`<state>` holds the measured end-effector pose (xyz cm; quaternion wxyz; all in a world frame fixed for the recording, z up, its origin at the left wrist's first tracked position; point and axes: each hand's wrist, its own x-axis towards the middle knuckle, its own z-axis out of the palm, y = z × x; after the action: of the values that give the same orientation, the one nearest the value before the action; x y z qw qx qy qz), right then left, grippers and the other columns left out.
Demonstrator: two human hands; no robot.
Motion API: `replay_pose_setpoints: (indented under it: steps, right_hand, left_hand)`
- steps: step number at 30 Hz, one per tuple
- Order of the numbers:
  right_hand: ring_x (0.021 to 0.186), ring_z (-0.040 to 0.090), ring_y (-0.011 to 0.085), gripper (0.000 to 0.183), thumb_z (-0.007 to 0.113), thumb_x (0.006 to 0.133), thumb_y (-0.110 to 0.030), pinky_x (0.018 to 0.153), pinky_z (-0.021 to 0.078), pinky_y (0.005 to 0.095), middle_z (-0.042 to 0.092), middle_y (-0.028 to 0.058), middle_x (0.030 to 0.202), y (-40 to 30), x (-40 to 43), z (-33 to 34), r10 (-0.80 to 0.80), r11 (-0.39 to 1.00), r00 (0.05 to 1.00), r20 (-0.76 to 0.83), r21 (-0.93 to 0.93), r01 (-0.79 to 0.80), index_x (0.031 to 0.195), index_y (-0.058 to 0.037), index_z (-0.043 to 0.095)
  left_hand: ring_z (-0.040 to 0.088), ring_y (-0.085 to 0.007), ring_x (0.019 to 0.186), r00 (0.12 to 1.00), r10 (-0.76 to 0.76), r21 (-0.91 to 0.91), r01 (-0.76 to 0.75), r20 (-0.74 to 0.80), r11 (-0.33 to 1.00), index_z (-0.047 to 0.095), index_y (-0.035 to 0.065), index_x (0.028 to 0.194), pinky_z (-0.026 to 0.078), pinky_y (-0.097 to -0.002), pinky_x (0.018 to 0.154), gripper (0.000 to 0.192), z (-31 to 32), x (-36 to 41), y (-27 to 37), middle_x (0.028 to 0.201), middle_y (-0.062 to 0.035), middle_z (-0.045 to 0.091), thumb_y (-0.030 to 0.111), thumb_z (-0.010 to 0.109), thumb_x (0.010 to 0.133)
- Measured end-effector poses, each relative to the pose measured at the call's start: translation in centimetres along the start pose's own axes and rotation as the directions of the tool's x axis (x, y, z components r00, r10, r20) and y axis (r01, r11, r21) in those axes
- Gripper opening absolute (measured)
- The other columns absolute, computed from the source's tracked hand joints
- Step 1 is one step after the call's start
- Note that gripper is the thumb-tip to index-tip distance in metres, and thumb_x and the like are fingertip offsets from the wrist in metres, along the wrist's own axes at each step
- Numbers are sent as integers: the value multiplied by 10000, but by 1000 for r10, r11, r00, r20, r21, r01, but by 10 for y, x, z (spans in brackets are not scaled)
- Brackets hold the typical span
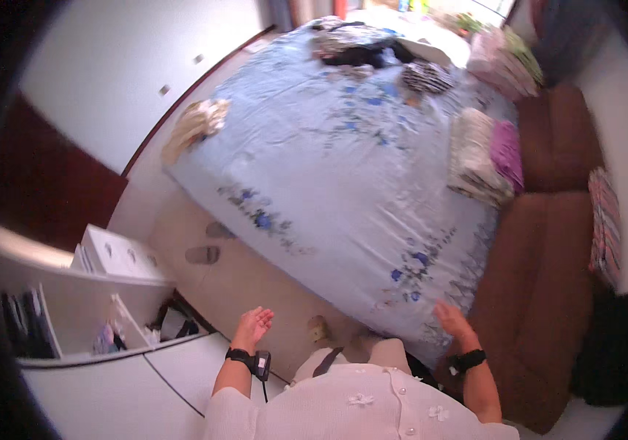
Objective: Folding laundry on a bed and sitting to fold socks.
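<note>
My left hand (254,325) is raised over the bare floor, between the white cabinet and the bed. Nothing is in it, and its fingers are loosely bent. My right hand (453,319) hovers over the near corner of the bed, beside the brown sofa's edge. It is empty and a little blurred; whether it touches the sheet I cannot tell. Before me spreads a light blue bed sheet (325,187) with blue flower prints and some wrinkles. Folded cream bedding (474,148) and a purple folded cloth (506,151) lie at its right edge.
Along the right runs a brown sofa (534,286). Rumpled clothes (369,49) lie at the bed's far end, and beige cloth (196,126) hangs at its left corner. Grey slippers (202,254) rest on the floor. A white shelf unit (80,319) stands left.
</note>
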<state>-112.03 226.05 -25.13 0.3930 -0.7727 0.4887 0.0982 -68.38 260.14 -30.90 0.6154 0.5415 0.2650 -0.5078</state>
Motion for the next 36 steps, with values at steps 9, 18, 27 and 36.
replay_pose_setpoints:
  steps: [9, 18, 27, 36]
  right_hand:
    - [969, 586, 249, 414, 457, 902, -307, 834, 437, 307, 611, 121, 1077, -270, 75, 61, -262, 953, 923, 283, -76, 293, 1214, -38, 496]
    - [887, 593, 169, 435, 457, 901, -354, 745, 468, 288, 641, 104, 962, -320, 157, 129, -181, 975, 867, 464, 198, 98, 1105, 16, 562]
    - [817, 602, 183, 389, 492, 886, -310, 694, 488, 314, 636, 120, 931, -422, 237, 176, -89, 961, 818, 569, 266, -80, 1048, 34, 576]
    - [773, 614, 160, 272, 509, 876, -238, 632, 485, 272, 644, 99, 866, -622, 343, 267, -332, 942, 679, 655, 264, 205, 948, 12, 588]
  left_hand:
    - [567, -194, 710, 965, 188, -232, -228, -183, 946, 512, 29, 871, 439, -320, 578, 106, -173, -30, 43, 792, -95, 588, 134, 504, 854]
    - [573, -206, 730, 980, 46, -589, -154, -193, 793, 525, 43, 841, 460, -344, 655, 82, -230, -26, 28, 794, -89, 595, 125, 526, 840]
    - [585, -210, 808, 916, 170, -649, -381, -365, 659, 539, 22, 881, 460, -325, 675, 114, -261, -32, 131, 835, -92, 594, 131, 516, 858]
    - [577, -208, 804, 869, 244, -782, -494, -431, 380, 557, 7, 882, 476, -349, 689, 141, -309, -36, 166, 863, -94, 594, 119, 476, 852]
